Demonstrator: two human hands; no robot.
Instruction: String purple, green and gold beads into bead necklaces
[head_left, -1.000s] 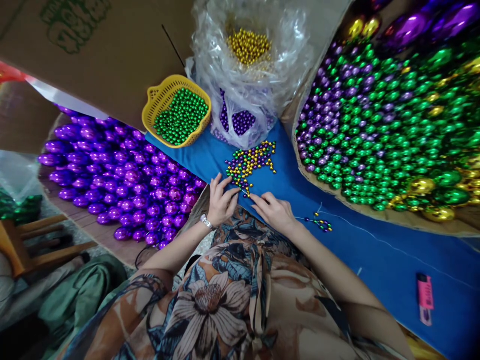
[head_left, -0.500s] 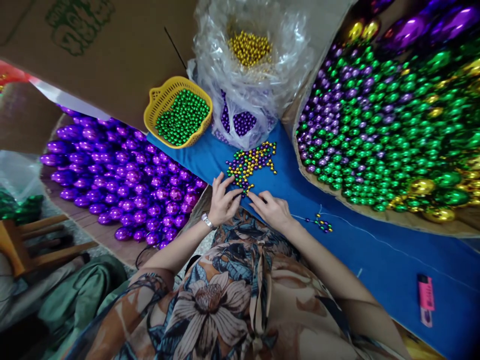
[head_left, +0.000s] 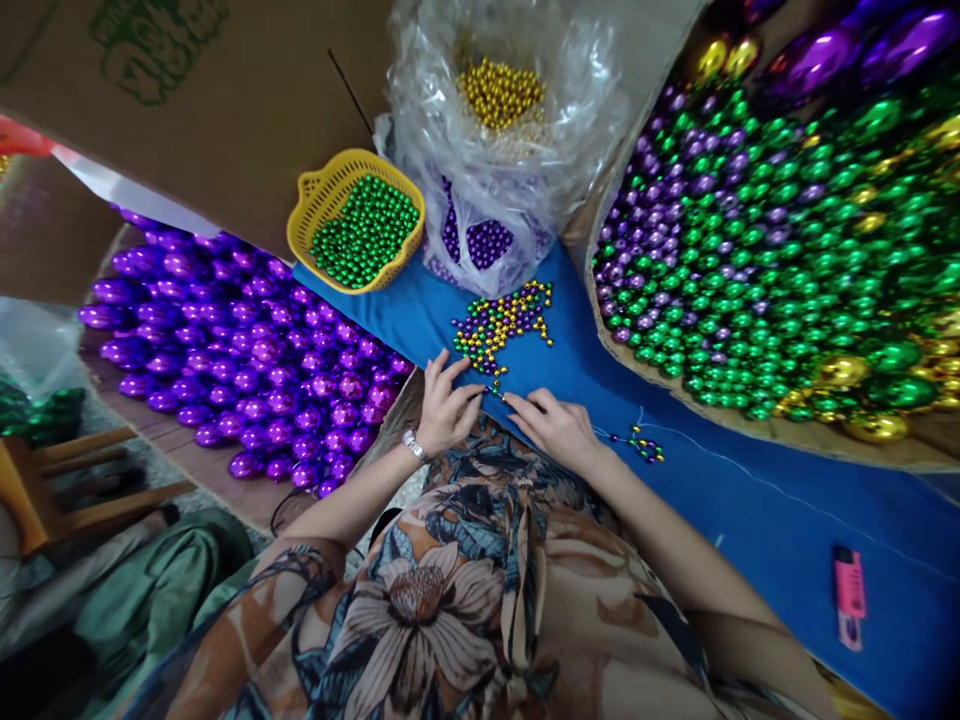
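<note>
My left hand (head_left: pixel 448 408), with a silver watch at the wrist, is at the near edge of the blue cloth (head_left: pixel 577 330). Its thumb and index finger are pinched, the other fingers spread over the loose beads. Facing it, my right hand (head_left: pixel 556 428) pinches too. Between the fingertips runs a short bead strand (head_left: pixel 494 392) with dark, green and gold beads; its thread is too fine to make out there. Just beyond lies a pile of small purple, green and gold beads (head_left: pixel 510 318). Right of my right hand, a bead cluster (head_left: pixel 646 444) rests on white thread.
A yellow basket (head_left: pixel 303 232) of green beads and a clear plastic bag (head_left: pixel 427 120) with gold and purple beads stand behind. Boxes of shiny purple ornaments (head_left: pixel 247 350) and mixed beads (head_left: pixel 750 270) flank the cloth. A pink lighter (head_left: pixel 849 595) lies at right.
My right hand has drawn slightly right and nearer to me, widening the gap between the fingertips. More of the bead strand shows there. My left hand is almost still.
</note>
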